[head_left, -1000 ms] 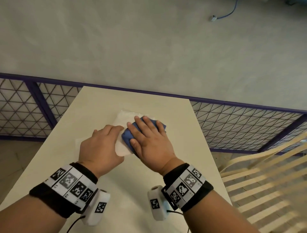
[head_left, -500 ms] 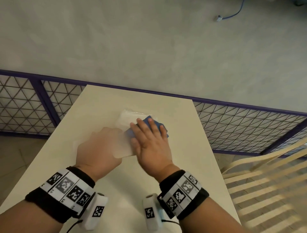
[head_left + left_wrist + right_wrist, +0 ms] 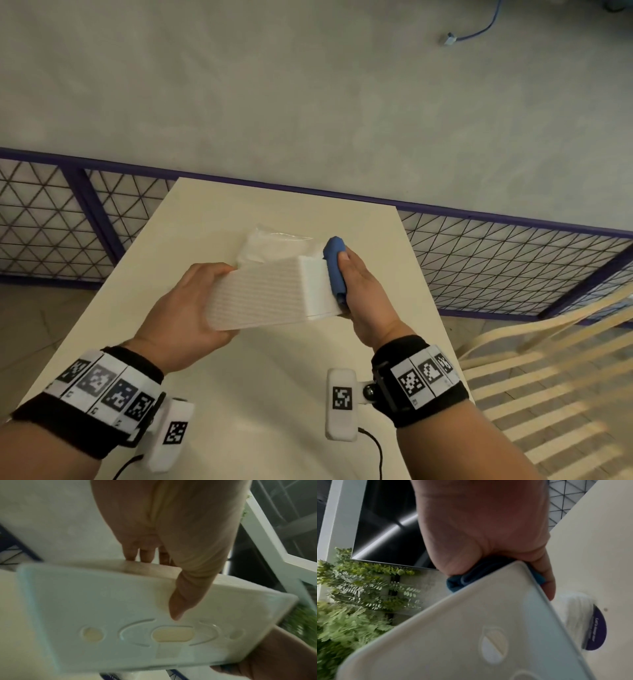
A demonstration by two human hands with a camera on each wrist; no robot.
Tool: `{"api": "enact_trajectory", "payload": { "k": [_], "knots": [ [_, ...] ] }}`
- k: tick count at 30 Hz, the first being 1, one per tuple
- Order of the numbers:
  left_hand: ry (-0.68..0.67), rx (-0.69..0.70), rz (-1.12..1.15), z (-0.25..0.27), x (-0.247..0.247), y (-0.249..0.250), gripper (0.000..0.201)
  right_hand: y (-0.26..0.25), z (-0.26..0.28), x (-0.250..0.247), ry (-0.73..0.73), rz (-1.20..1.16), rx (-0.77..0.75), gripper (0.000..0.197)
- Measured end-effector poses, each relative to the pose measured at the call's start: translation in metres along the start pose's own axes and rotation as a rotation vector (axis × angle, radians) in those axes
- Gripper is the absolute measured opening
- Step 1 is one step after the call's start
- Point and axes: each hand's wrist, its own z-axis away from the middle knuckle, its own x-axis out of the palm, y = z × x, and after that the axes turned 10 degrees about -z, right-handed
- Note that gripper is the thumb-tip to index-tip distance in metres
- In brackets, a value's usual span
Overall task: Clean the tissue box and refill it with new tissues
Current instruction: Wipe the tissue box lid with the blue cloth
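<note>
My left hand (image 3: 185, 308) grips the white ribbed tissue box (image 3: 260, 294) by its left end and holds it tilted above the cream table (image 3: 274, 377). The left wrist view shows the box's smooth face (image 3: 120, 615) with oval cut-outs, my thumb (image 3: 185, 595) across it and my fingers behind. My right hand (image 3: 363, 291) holds a folded blue cloth (image 3: 334, 267) against the box's right end. In the right wrist view the cloth (image 3: 457, 582) is squeezed between my palm and the box's corner (image 3: 471, 635). A clear-wrapped tissue pack (image 3: 270, 245) lies on the table behind the box.
A purple-framed mesh fence (image 3: 513, 260) runs just past the table's far edge. A pale slatted wooden chair (image 3: 548, 359) stands close on the right. A blue cable (image 3: 479, 27) lies on the grey floor beyond. Green foliage (image 3: 359, 588) shows in the right wrist view.
The box lay on the table with my right hand flat on the cloth on top. Now my left hand has lifted and tilted it, and the cloth sits against its right end.
</note>
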Motion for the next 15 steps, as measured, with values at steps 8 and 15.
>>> {"api": "enact_trajectory", "payload": {
  "k": [8,15],
  "knots": [
    [-0.034,-0.011,0.068,0.0,0.008,0.036,0.097,-0.012,0.003,0.028,0.022,0.291,-0.294,0.038],
    [0.107,-0.076,0.129,-0.008,0.007,0.039,0.078,-0.011,0.035,0.069,-0.205,0.79,-0.437,0.046]
  ]
}}
